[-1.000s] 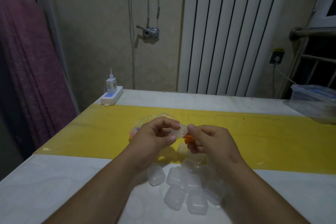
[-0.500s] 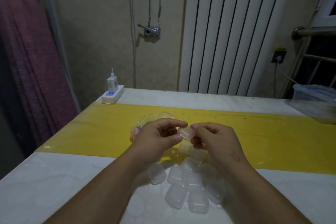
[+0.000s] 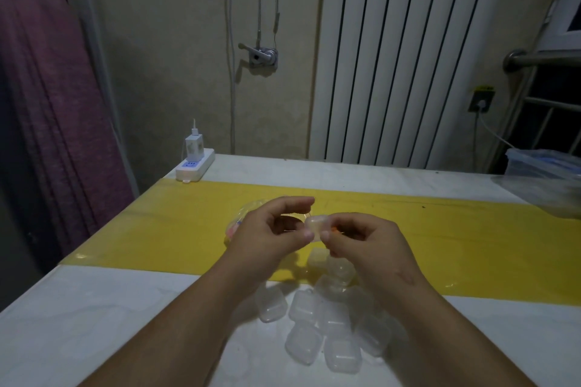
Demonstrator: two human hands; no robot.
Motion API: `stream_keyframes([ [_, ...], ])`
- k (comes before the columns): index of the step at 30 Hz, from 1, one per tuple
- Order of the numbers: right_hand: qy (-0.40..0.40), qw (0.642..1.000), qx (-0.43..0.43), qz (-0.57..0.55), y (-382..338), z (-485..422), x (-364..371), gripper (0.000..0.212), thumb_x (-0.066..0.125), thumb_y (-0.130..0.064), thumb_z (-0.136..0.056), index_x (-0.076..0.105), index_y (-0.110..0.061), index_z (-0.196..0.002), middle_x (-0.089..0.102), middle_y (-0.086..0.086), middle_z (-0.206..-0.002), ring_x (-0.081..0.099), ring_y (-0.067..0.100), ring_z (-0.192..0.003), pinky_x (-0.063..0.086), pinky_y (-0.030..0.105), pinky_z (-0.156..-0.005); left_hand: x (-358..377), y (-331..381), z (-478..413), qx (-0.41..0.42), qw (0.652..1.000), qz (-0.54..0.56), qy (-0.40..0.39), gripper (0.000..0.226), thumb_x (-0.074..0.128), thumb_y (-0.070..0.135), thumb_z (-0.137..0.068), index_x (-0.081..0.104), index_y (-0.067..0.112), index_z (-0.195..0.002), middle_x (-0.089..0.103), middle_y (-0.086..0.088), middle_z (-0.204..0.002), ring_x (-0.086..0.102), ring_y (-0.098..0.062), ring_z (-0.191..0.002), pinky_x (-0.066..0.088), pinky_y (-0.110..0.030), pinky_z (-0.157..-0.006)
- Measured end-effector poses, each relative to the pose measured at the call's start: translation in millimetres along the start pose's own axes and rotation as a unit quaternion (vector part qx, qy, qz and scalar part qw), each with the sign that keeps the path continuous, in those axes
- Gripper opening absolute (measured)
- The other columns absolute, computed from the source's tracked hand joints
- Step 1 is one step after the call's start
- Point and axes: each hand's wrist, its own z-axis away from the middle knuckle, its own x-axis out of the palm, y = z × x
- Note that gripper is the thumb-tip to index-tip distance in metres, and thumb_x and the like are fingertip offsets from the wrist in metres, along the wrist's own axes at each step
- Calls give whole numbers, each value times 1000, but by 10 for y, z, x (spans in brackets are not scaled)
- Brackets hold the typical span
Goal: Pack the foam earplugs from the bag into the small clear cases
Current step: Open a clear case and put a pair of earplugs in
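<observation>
My left hand [image 3: 270, 229] pinches a small clear case [image 3: 316, 225] between thumb and fingers, held above the table. My right hand [image 3: 364, 242] meets it from the right, fingertips on the case, with a bit of orange earplug [image 3: 334, 230] showing at its fingers. Behind my left hand lies the clear bag of earplugs [image 3: 240, 223], mostly hidden, on the yellow strip. A pile of several small clear cases [image 3: 317, 320] lies on the white table below my hands.
A white power strip [image 3: 195, 166] with a charger sits at the table's far left corner. A clear plastic box and bag [image 3: 547, 179] stand at the far right edge. A yellow strip [image 3: 456, 229] crosses the table. A purple curtain hangs at the left.
The case stayed between both hands at about the same spot. The orange earplug, clear a second ago, was hidden half a second ago and now peeks out again at my right fingers.
</observation>
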Motion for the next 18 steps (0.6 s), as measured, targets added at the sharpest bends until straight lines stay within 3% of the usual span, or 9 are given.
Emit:
stream_keyframes([
  [2,-3,1000,-14,4,-14,3,1,18,75,-6,-80,77,-22,-89,76,-3,-85,70,16,-78,57,37,-79,-3,10,-3,-13,1000,-11,6,29,80,11,-77,77,31,-98,74,1,-95,66,-15,-80,55,-35,-81],
  [4,19,1000,-18,8,-15,2,8,25,75,-4,-79,76,-28,-85,76,-6,-85,71,13,-81,58,33,-78,10,18,7,-13,1000,-22,6,24,86,23,-70,78,27,-93,75,-2,-90,69,-15,-80,56,-37,-84],
  [6,48,999,-8,2,-7,-8,9,27,71,-2,-81,74,-29,-83,76,-4,-81,70,14,-75,58,30,-72,32,9,2,8,999,-19,24,19,82,10,-74,77,20,-89,75,-2,-92,69,-12,-82,56,-28,-81],
  [10,57,994,46,-82,-42,-14,1,28,52,5,-87,75,-9,-80,71,4,-68,63,19,-65,55,33,-64,50,7,-7,42,998,-26,41,33,75,-10,-75,75,21,-85,74,1,-94,68,-5,-82,52,-17,-75],
  [14,1,994,69,-86,-31,5,33,21,63,-16,-91,77,-6,-78,70,7,-68,62,17,-64,52,33,-63,57,3,-6,47,997,-49,34,35,76,-12,-71,73,20,-85,73,5,-94,69,-4,-85,52,-16,-76],
  [18,5,994,58,-90,-8,-10,30,20,66,-19,-90,78,-8,-77,71,6,-69,62,17,-64,52,33,-63,57,-17,-11,59,996,-58,42,35,78,-11,-70,73,21,-85,73,11,-95,69,-4,-89,53,-17,-78],
])
